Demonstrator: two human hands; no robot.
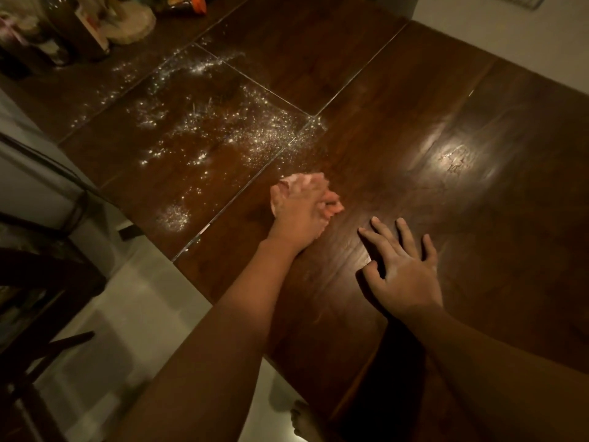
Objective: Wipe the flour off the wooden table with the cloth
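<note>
Seemingly no legible text anywhere.

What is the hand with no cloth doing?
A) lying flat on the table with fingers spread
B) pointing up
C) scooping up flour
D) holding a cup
A: the right hand rests flat, fingers spread, on the dark brown wooden table, while the left hand grips the crumpled pale pink cloth.

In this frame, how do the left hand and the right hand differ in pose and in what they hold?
The left hand is curled round a pale cloth; the right hand holds nothing. The left hand's fingers are bunched, the right hand's straight and spread. The left hand sits nearer the flour, the right hand farther from it. Both are down on the wooden table.
</note>
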